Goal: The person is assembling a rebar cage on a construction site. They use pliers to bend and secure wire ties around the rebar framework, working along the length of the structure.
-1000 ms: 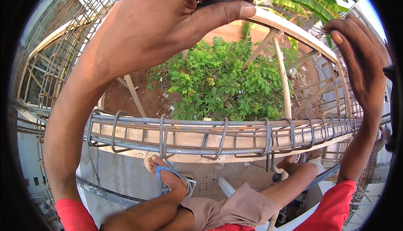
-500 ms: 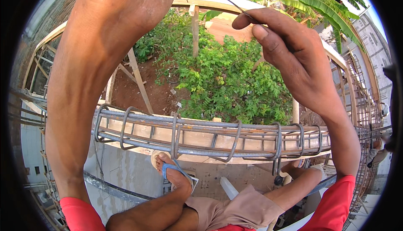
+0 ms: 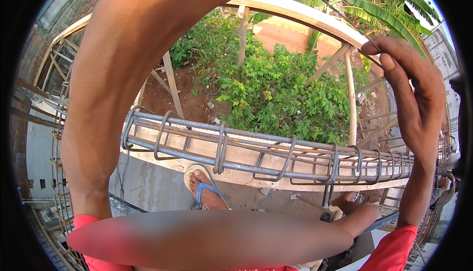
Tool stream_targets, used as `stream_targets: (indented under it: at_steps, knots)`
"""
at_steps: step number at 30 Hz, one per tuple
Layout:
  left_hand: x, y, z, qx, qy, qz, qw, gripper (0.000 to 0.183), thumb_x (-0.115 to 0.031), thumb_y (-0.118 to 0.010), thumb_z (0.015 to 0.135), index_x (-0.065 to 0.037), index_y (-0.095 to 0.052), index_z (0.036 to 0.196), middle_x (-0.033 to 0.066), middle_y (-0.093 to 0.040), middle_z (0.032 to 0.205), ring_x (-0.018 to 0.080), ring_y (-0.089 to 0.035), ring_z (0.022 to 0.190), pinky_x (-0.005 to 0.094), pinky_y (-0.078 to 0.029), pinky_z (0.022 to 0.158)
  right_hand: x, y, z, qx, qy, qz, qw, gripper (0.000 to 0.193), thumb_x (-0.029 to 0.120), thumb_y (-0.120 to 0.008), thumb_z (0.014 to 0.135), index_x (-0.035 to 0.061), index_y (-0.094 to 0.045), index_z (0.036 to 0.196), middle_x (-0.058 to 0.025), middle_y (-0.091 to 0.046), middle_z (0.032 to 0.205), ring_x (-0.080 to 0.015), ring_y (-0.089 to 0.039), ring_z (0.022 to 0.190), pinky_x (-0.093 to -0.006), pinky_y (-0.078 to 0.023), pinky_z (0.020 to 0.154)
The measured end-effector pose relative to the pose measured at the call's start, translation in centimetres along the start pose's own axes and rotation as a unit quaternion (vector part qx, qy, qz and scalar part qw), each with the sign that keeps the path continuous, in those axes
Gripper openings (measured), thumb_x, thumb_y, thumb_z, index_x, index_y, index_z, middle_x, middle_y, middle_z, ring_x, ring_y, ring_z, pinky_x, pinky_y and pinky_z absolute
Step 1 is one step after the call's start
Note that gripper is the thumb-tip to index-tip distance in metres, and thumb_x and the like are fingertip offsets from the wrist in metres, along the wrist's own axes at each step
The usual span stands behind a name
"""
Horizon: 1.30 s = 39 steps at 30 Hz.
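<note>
My right hand [image 3: 416, 89] is raised at the right, thumb and forefinger pinched on a thin dark wire [image 3: 322, 0]. The wire runs up and left across the far wooden formwork beam [image 3: 305, 17] to the top edge. My left forearm [image 3: 113, 69] rises along the left side; its hand lies beyond the top edge, so its fingers are hidden. Below both arms, a rebar cage [image 3: 220, 148] of long steel bars and bent stirrups rests along a wooden board [image 3: 236, 176]. Neither arm visibly grips the cage.
My sandalled foot [image 3: 207, 190] is beside the board, above a grey surface lower down. Beyond the cage are leafy shrubs [image 3: 276, 89], bare soil, timber props [image 3: 353, 94] and banana leaves [image 3: 379, 5]. More rebar stands at both sides. A person is at the far right. A blurred patch covers the lower middle.
My right hand has moved right and slightly down with the wire still pinched. The view has shifted, showing more of the cage's right end and the far beam.
</note>
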<state>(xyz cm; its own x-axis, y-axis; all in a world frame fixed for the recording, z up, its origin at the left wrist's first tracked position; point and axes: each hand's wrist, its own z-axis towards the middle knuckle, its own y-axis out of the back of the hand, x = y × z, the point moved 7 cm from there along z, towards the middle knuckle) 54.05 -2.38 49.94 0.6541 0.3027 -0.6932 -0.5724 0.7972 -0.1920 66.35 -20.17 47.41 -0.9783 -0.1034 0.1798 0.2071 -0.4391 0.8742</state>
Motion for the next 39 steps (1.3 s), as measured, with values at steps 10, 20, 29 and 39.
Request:
stream_targets:
  at_steps: [10,20,29,39]
  knots:
    - [-2.2,-2.3,1.0,0.044,0.002,-0.060,0.997,0.027,-0.024,-0.040,0.112,-0.014,-0.045,0.087,-0.0095,-0.032,0.061,0.0028,-0.024,0.048,0.0204,-0.019,0.038,2.9,6.5,-0.7,-0.264,-0.127,-0.025,0.956,0.025,0.017,-0.059,0.108,-0.0025,-0.073,0.115,-0.0007,-0.071,0.096,-0.0026,-0.042,0.064,-0.0222,-0.035,0.058]
    - [0.9,-3.0,-1.0,-0.012,0.090,-0.076,0.993,0.032,-0.022,-0.045,0.113,-0.012,-0.046,0.082,-0.0059,-0.041,0.060,0.0045,-0.033,0.045,0.0228,-0.026,0.039,5.9,1.0,-3.5,-0.085,0.044,0.164,0.982,0.013,0.012,-0.061,0.104,0.0014,-0.069,0.103,-0.0101,-0.066,0.073,-0.0203,-0.061,0.059,-0.0322,-0.049,0.059]
    - [-1.9,-3.9,0.2,-0.020,0.072,-0.093,0.993,0.029,-0.021,-0.043,0.110,-0.014,-0.044,0.082,-0.0066,-0.038,0.058,0.0052,-0.031,0.044,0.0247,-0.022,0.039,5.1,-1.6,-5.5,-0.024,-0.046,0.131,0.990,0.010,0.010,-0.065,0.099,0.0020,-0.069,0.103,-0.0173,-0.064,0.074,-0.0330,-0.062,0.060,-0.0420,-0.046,0.058]
    - [0.1,-9.7,-3.0,0.141,0.203,0.059,0.967,0.036,-0.039,-0.046,0.111,-0.007,-0.062,0.112,0.0075,-0.073,0.105,0.0186,-0.073,0.097,0.0348,-0.055,0.095,-0.5,6.8,-16.6,-0.008,-0.123,0.036,0.992,0.014,0.011,-0.064,0.100,-0.0012,-0.070,0.105,-0.0123,-0.072,0.089,-0.0309,-0.067,0.071,-0.0368,-0.052,0.066]
